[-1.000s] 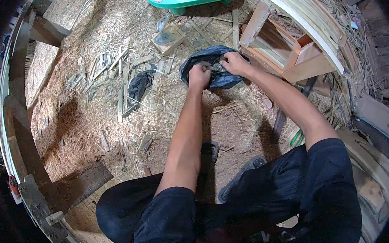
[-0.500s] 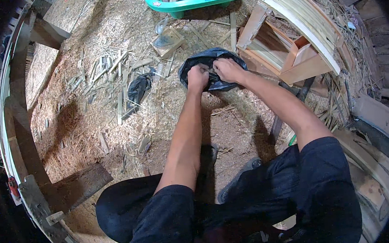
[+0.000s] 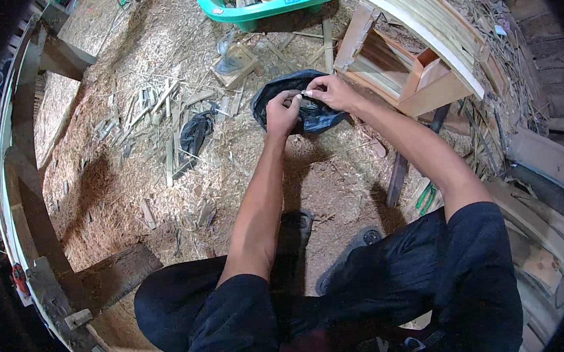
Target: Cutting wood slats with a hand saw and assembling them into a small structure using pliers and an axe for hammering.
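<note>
A black plastic bag point(image 3: 323, 122) lies opened out on the shavings-covered floor ahead of me, its mouth facing up. My left hand point(image 3: 283, 112) is over the bag's left part, thumb and fingers pinched together. Close beside it, my right hand point(image 3: 330, 94) pinches too, above the bag's far right part. Between the two sets of fingertips shows a tiny whitish thing point(image 3: 303, 94), too small to name. Both hands seem to touch it. What lies inside the bag is mostly hidden by shadow and my hands.
A green plastic tub point(image 3: 277, 6) holding wood scraps stands beyond the bag. To the right is a wooden frame with compartments point(image 3: 412, 75). Left of the bag are a wooden block point(image 3: 235, 67), loose sticks and another crumpled black bag point(image 3: 195, 133). A curved wooden structure point(image 3: 31, 193) borders the left.
My hands were down in the bag's mouth with fingers curled. Now they are raised above it, fingertips brought together at a tiny whitish thing. The view has shifted slightly.
</note>
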Demonstrator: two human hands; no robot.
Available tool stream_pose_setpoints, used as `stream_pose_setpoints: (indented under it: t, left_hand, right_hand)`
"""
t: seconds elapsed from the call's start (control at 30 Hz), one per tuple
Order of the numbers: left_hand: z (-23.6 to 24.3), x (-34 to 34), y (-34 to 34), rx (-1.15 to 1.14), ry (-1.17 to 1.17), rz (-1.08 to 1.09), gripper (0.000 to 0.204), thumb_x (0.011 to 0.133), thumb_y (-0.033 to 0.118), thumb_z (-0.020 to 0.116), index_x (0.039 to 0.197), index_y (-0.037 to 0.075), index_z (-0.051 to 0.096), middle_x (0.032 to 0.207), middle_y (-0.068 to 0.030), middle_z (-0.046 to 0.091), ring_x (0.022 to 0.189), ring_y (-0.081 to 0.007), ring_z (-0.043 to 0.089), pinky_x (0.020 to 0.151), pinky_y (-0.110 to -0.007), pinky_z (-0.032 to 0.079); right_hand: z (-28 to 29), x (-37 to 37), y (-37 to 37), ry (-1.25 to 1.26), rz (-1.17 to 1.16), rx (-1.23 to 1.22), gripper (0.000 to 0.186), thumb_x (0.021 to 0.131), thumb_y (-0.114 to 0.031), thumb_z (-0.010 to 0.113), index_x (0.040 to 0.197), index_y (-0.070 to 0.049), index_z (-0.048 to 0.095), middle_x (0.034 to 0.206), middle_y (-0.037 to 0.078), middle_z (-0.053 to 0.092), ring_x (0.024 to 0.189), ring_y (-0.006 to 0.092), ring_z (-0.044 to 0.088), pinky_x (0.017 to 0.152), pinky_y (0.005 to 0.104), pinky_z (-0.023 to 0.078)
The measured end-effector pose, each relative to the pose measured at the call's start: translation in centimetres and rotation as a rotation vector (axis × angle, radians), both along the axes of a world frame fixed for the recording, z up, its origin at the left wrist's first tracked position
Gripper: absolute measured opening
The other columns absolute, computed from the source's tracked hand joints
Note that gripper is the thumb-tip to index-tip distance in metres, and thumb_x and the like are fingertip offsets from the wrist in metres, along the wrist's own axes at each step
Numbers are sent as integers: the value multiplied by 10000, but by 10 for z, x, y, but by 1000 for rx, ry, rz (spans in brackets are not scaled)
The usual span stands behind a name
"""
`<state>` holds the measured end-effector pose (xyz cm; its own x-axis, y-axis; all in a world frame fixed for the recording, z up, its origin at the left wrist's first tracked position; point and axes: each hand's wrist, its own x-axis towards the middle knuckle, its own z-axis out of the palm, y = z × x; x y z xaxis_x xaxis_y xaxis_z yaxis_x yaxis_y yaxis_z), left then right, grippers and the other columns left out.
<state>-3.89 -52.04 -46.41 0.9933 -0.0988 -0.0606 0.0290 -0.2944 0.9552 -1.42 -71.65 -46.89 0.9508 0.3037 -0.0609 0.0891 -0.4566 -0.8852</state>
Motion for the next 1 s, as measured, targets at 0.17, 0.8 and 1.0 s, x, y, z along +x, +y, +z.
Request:
stream_pose_setpoints:
  t: [0.17, 0.8, 1.0]
  left_hand:
    - [-8, 5, 0, -332, 40, 31, 220, 888, 167, 710, 996, -24, 730, 820, -13, 702, 740, -71, 605, 676, -245, 496]
    - [-19, -7, 15, 328, -70, -34, 256, 807, 197, 648, 990, 38, 728, 908, -186, 712, 852, -340, 696, 788, -412, 541]
    - [-22, -7, 4, 451, -88, -103, 302, 770, 150, 627, 1045, 64, 719, 979, -221, 676, 936, -397, 646, 850, -461, 513]
  right_hand:
    - [18, -3, 11, -16, 13, -1, 213, 867, -243, 711, 918, -37, 725, 875, 94, 723, 849, 184, 653, 809, 354, 498]
    - [22, -22, 14, -95, -46, -371, 142, 843, -118, 693, 959, -40, 721, 918, 189, 708, 925, 329, 679, 846, 421, 516]
    - [-5, -16, 18, -188, 9, -417, 155, 825, -62, 650, 961, -26, 715, 928, 217, 679, 941, 392, 643, 851, 448, 505]
